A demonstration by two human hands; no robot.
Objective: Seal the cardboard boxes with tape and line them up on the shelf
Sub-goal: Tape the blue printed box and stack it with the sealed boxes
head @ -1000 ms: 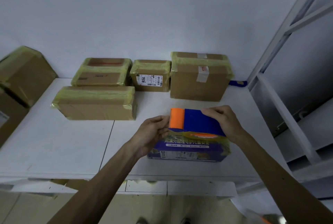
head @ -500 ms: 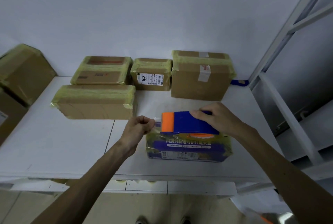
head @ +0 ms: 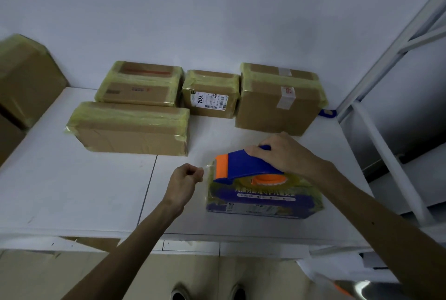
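A purple printed box (head: 264,200), wrapped in yellowish tape, lies near the front of the white shelf (head: 72,191). On top of it sits a blue and orange tape dispenser (head: 241,164), which my right hand (head: 282,152) grips by the handle. My left hand (head: 185,179), just left of the box, pinches the free end of clear tape (head: 207,167) drawn from the dispenser's orange mouth. Several taped brown boxes stand behind: a long one (head: 130,128), a flat one (head: 142,85), a labelled small one (head: 211,93) and a tall one (head: 280,99).
More taped brown boxes (head: 24,77) are stacked at the far left. A white metal rack frame (head: 386,63) rises on the right. A small blue object (head: 327,113) lies by the wall behind the tall box. My shoes (head: 207,293) show below the shelf edge.
My left hand has pulled the tape end leftward away from the dispenser and closed into a pinch. The dispenser has come down onto the purple box.
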